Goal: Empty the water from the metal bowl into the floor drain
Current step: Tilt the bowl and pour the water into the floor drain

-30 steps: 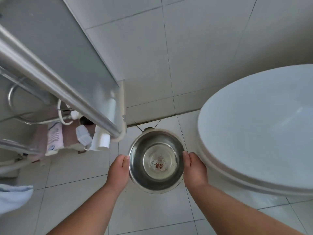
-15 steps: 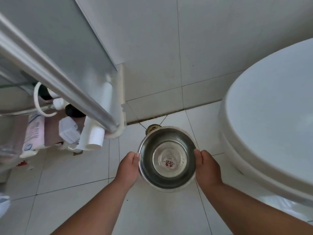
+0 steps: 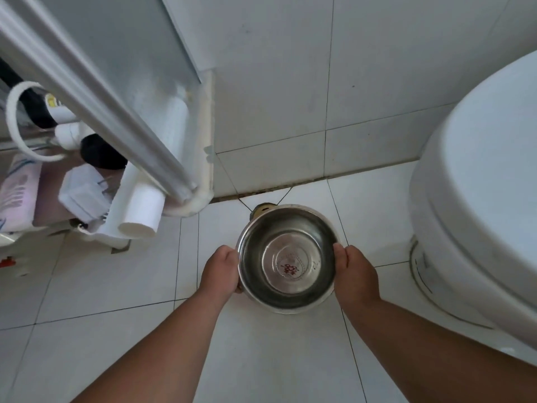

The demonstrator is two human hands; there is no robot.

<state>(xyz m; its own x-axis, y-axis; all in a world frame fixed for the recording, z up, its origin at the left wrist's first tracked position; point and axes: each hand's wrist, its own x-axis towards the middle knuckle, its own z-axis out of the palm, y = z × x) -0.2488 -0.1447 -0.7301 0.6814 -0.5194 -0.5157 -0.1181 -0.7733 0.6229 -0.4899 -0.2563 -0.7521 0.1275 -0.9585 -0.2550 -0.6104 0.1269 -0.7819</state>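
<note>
I hold a round metal bowl [image 3: 286, 258] level over the white tiled floor, with clear water in it and a red mark on its bottom. My left hand [image 3: 222, 269] grips its left rim and my right hand [image 3: 356, 274] grips its right rim. Just past the bowl's far edge a brass-coloured floor drain [image 3: 261, 208] sits near the wall's foot. The bowl hides most of the drain.
A white toilet [image 3: 476, 199] with its lid down fills the right side. At the left stand a glass panel with a metal bar [image 3: 96, 91], a white pipe [image 3: 142, 213], white hoses and a pink package [image 3: 17, 196]. The tiled wall [image 3: 290, 82] rises behind the drain.
The view has shifted right and closer to the floor. The bowl stays level in both hands, and the drain shows more clearly beyond its far edge.
</note>
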